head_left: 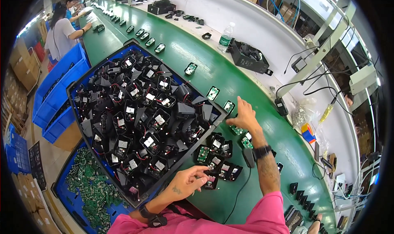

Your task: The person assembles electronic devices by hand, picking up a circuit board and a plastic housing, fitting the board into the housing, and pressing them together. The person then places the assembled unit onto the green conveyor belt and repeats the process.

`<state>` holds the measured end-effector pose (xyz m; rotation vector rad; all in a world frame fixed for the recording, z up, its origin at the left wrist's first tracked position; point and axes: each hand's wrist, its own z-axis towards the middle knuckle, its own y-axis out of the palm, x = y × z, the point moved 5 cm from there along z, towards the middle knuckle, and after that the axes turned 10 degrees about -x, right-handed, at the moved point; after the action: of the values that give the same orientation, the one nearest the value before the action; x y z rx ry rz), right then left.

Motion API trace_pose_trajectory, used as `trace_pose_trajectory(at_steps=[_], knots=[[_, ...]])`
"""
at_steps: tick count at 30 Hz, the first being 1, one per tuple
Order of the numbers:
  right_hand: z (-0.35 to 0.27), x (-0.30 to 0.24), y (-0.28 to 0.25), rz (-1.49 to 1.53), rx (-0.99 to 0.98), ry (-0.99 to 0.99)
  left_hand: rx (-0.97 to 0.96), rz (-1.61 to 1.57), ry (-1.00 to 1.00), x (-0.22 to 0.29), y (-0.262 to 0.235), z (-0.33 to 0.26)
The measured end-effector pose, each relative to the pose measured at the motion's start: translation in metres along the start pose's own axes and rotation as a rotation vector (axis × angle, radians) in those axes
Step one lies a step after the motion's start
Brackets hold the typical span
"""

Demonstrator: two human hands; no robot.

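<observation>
My left hand (188, 183) hovers at the near edge of a cluster of black plastic housings (225, 170), its fingers partly bent and thumb apart. Nothing shows in its grasp. Beside its fingertips is a housing with a pinkish part inside (211, 181). My right hand (245, 117) reaches over the green bench with thumb and forefinger spread. Between them and just left lies a housing with a green circuit board (228, 107). Under that hand sits another board-fitted housing (237, 129), partly covered. A third one (247, 141) is beside my right wrist.
A large tray (135, 201) heaped with wired black housings stands left. Below it, a blue bin holds loose circuit boards (92, 184). Board-fitted housings (190, 68) line the bench into the distance. A bottle (226, 37) and black box (248, 57) stand behind. Co-workers (61, 34) are far left.
</observation>
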<state>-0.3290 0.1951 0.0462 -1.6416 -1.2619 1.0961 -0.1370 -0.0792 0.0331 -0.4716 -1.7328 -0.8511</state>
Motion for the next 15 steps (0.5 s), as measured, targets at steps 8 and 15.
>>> trace_pose_trajectory(at_steps=[8,15], knots=[[-0.029,0.018,0.024,-0.157,0.11,-0.118,-0.027,0.033,0.001,-0.01,0.004,0.01],[-0.042,0.022,0.012,0.005,0.078,-0.1,-0.054,-0.013,-0.019,-0.01,0.018,0.014]])
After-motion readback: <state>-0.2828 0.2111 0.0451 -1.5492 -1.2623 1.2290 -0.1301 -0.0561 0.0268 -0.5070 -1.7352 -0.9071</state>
